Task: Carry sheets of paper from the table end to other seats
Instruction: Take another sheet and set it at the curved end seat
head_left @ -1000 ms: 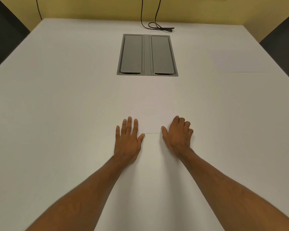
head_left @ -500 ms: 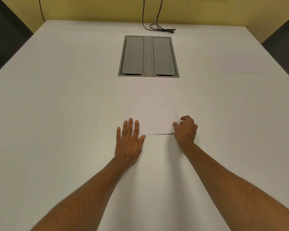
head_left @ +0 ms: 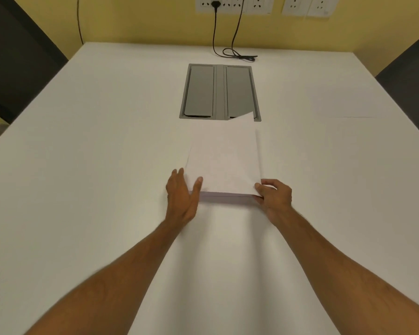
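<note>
A sheet of paper (head_left: 224,160) is lifted off the middle of the white table (head_left: 82,165), its far corner overlapping the grey cable hatch (head_left: 219,91). The right hand (head_left: 275,198) pinches its near right corner between thumb and fingers. The left hand (head_left: 182,194) grips the near left corner, thumb on top and fingers loosely spread beneath.

Grey cable hatch (head_left: 219,93) in table; black cord (head_left: 237,55) beyond, possibly plugged in.

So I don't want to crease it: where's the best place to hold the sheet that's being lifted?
Probably by the two near corners, coming from the person's side. The sheet is tilted up with its near edge raised off the table. The right hand already pinches the near right corner; the left hand has its thumb on top at the near left corner. Holding both corners should limit sagging.
</note>
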{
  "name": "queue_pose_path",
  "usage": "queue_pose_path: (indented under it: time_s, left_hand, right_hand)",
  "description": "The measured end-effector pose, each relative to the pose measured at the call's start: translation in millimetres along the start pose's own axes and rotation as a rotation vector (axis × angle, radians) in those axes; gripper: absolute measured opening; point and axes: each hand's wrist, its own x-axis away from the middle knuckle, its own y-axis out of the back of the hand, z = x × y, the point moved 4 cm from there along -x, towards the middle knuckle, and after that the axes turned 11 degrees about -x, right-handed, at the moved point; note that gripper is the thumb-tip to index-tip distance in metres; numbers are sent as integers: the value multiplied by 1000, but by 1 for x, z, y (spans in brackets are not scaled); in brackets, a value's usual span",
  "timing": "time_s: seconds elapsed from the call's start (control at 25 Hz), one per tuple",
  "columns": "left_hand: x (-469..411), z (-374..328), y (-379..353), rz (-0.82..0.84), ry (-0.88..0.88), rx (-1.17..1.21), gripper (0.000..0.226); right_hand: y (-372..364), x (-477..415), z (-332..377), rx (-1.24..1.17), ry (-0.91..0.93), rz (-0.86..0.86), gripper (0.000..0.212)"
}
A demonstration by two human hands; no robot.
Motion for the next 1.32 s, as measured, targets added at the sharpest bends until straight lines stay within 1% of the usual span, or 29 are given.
queue_pose_path:
  time_s: [0.08, 0.12, 0.16, 0.24, 0.28, 0.36, 0.44, 0.6, 0.76, 0.92, 1.04, 1.12, 1.32]
  left_hand:
    - [8, -1, 26, -45, 116, 90, 69]
    - [13, 0, 39, -30, 177, 136, 67]
    - [18, 2, 49, 11, 253, 233, 65]
    - [35, 2, 65, 150, 415, 552, 55]
    - [45, -1, 73, 230, 454, 659, 49]
    - [72, -10, 91, 318, 433, 708, 39]
    - [97, -17, 107, 306, 399, 750, 33]
    - [153, -29, 132, 267, 333, 756, 30]
    - [217, -38, 140, 314, 265, 743, 25]
    - [270, -53, 130, 401, 206, 697, 24]
    - [303, -68, 116, 431, 154, 591, 26]
    - [327, -81, 103, 454, 120, 535, 26]
    - [380, -123, 70, 474, 91, 554, 29]
  right_hand:
    - [6, 18, 6, -52, -27, 65, 14]
    - [10, 30, 11, -63, -31, 100, 13]
    - [15, 41, 16, -68, -33, 134, 12]
    - [29, 66, 23, -60, -30, 188, 11]
    - [36, 79, 27, -49, -26, 214, 11]
    - [51, 110, 34, -20, -30, 262, 11]
    - [65, 140, 37, -3, -39, 297, 9]
    - [94, 197, 42, 32, -71, 318, 7]
    - [133, 247, 53, 92, -69, 290, 19]
    - [179, 287, 60, 131, -41, 219, 12]
    - [222, 308, 65, 183, 12, 138, 21]
    - [252, 320, 70, 206, 32, 115, 25]
    - [329, 333, 96, 160, 47, 113, 29]
